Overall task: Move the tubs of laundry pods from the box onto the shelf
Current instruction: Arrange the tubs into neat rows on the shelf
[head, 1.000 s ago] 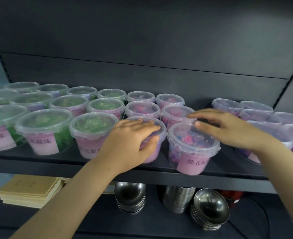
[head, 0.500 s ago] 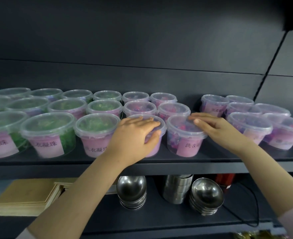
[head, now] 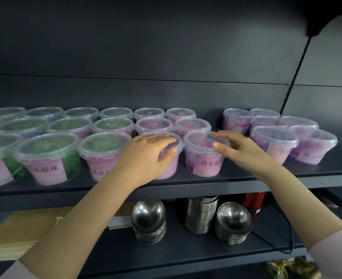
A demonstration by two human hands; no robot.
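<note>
Clear tubs of laundry pods with pink labels stand in rows on the dark shelf (head: 206,187): green-filled ones on the left, pink and purple ones in the middle and right. My left hand (head: 146,156) grips a front-row pink tub (head: 169,170), fingers across its lid and thumb down its near side. My right hand (head: 240,150) holds the neighbouring front-row tub (head: 204,158) at its right rim, fingers over the lid and thumb on the near edge. Both tubs stand upright on the shelf. The box is out of view.
On the shelf below are two stacks of steel bowls (head: 149,220) (head: 233,222), a stack of steel cups (head: 202,214), tan paper packs (head: 15,234), a red object (head: 253,200) and a black cable (head: 286,234). A gap separates the middle tubs from the right group (head: 274,137).
The right-hand tub has slid back from the shelf's front edge into line with its neighbours. My view has pulled back. Both hands stay on their tubs.
</note>
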